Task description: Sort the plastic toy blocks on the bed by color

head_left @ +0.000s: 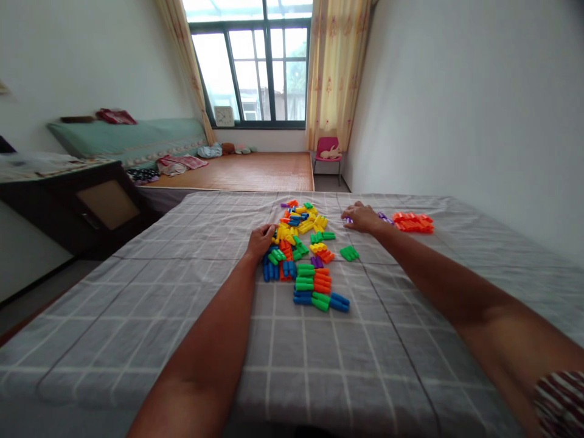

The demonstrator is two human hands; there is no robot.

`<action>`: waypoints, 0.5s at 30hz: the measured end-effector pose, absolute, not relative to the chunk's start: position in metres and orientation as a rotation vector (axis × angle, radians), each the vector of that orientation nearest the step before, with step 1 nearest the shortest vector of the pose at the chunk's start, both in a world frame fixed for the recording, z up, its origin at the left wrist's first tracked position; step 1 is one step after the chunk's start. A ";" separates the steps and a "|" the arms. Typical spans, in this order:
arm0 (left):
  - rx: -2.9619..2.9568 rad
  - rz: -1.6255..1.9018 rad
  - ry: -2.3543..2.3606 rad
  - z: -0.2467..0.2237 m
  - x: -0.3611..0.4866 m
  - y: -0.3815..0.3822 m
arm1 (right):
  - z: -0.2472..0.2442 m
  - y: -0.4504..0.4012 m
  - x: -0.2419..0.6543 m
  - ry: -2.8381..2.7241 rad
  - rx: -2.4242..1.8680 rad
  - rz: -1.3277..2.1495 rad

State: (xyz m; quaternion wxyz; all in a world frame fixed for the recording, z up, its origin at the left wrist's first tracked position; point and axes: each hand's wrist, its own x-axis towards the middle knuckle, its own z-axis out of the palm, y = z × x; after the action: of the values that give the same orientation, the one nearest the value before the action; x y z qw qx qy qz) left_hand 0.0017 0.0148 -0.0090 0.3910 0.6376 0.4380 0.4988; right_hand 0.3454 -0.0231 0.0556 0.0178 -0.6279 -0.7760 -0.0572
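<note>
A pile of plastic building blocks (pixel 288 233) in yellow, blue, green, orange and purple lies on the checked cloth. At its left edge is my left hand (pixel 261 239), fingers curled in against the yellow pieces; what lies under them is hidden. My right hand (pixel 362 218) is right of the pile, its bent fingers closed around a purple block (pixel 348 219), partly covered. Past the right wrist, more purple blocks (pixel 385 217) adjoin a row of joined orange blocks (pixel 413 222). Nearer me are joined green blocks (pixel 305 277) with orange ones, and a blue-and-green strip (pixel 321 300).
A single green block piece (pixel 350 253) lies between the pile and my right forearm. The grey checked cloth (pixel 182 340) covers the table. Beyond it stand a bed (pixel 269 170), a pink chair (pixel 328 146) and, on the left, a dark cabinet (pixel 68 207). A white wall is at right.
</note>
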 end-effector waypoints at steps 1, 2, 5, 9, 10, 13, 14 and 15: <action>1.623 1.267 1.118 -0.009 0.002 0.015 | 0.058 -0.032 0.333 -2.478 -1.798 -0.024; 1.629 1.265 1.122 -0.008 0.002 0.015 | 0.060 -0.041 0.318 -2.557 -1.616 0.157; 1.643 1.262 1.126 -0.007 0.002 0.014 | 0.065 -0.070 0.274 -2.751 -1.131 0.472; 1.658 1.268 1.150 -0.006 0.002 0.012 | 0.071 -0.094 0.241 -2.901 -1.021 0.233; 1.665 1.266 1.156 -0.005 0.002 0.012 | 0.073 -0.097 0.239 -2.931 -1.052 0.193; 1.657 1.259 1.147 -0.005 0.002 0.012 | 0.074 -0.101 0.239 -2.997 -1.128 0.154; 1.649 1.257 1.141 -0.005 0.002 0.012 | 0.074 -0.102 0.240 -3.008 -1.128 0.136; 1.641 1.256 1.136 -0.006 0.002 0.013 | 0.072 -0.103 0.240 -3.014 -1.117 0.111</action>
State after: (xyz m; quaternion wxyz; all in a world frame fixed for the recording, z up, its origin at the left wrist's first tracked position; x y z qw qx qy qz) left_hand 0.0024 0.0126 -0.0059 0.3818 0.6432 0.4453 0.4923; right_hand 0.2395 -0.1025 0.0724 -0.0374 -0.3469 -0.9365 0.0345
